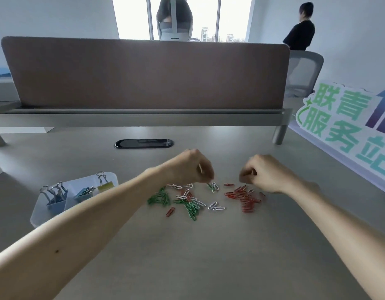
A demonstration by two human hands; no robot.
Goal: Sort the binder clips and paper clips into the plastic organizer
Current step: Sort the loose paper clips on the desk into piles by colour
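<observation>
both hands worked over a loose scatter of paper clips on the pale desk point(208, 256). the left hand point(191, 167) reached across from the left, its fingers curled downward with the tips at a small green and white pair of clips point(213, 187); whether it pinched one could not be told. the right hand point(264, 173) hovered just above the red paper clips point(245, 198), fingers curled in toward the palm, and it could not be told whether anything was held inside.

the green paper clips point(160, 199) lay mostly in a bunch to the left, with more trailing toward the middle, while the white paper clips point(215, 206) were strewn between the green and red ones. one red clip point(170, 211) lay apart, near the green bunch.

the plastic organizer point(113, 175) sat on the desk at the left, partly hidden by the left forearm. it held grey-blue binder clips point(55, 198) in its left compartment, blue binder clips point(85, 192) in the middle and a yellow binder clip point(105, 184) at the right.

behind stood a brown divider screen point(144, 72), an oval cable port point(143, 143) and a green-lettered sign point(343, 118) at the right.
</observation>
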